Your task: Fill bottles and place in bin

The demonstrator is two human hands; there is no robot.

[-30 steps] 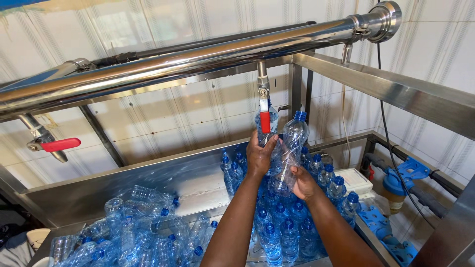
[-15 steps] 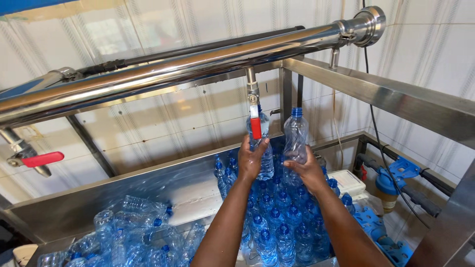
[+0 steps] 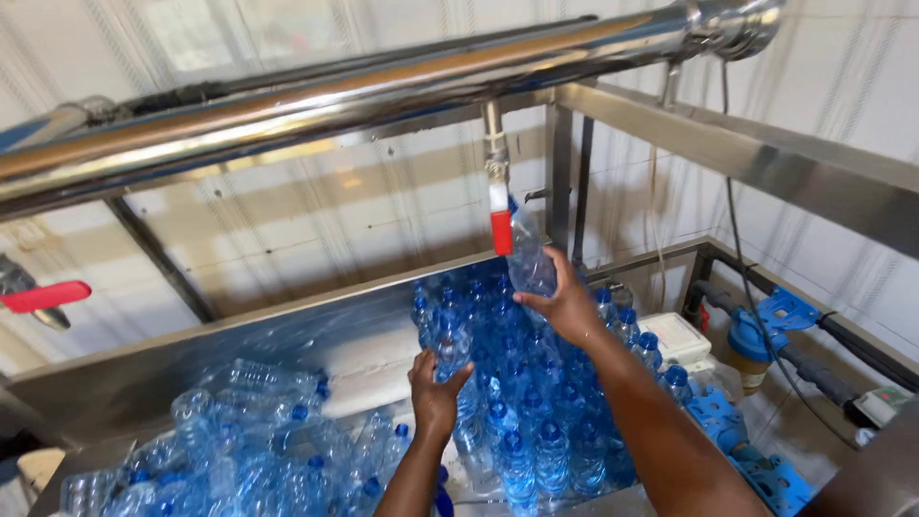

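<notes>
While the right hand [image 3: 567, 304] is closing its fingers around a clear plastic bottle [image 3: 529, 257] and tilting its neck up to the red-tipped tap [image 3: 500, 222], the left hand [image 3: 436, 394] is gripping a capped bottle [image 3: 454, 350] below and left of that tap, among the standing ones. To my eye, filling well here means keeping the bottle mouth square under the tap and the grip low on the body, so the thin wall is not buckling. Below the tap, rows of blue-capped bottles [image 3: 536, 431] are standing upright in the steel trough [image 3: 191, 345]; further left of it, more are lying in a loose heap [image 3: 239, 440]. Far left of the tap a red valve handle [image 3: 43, 296] is sticking out. Right of the tap, a blue filter housing [image 3: 749, 337] is sitting by the frame. No labels are showing on the bottles.
</notes>
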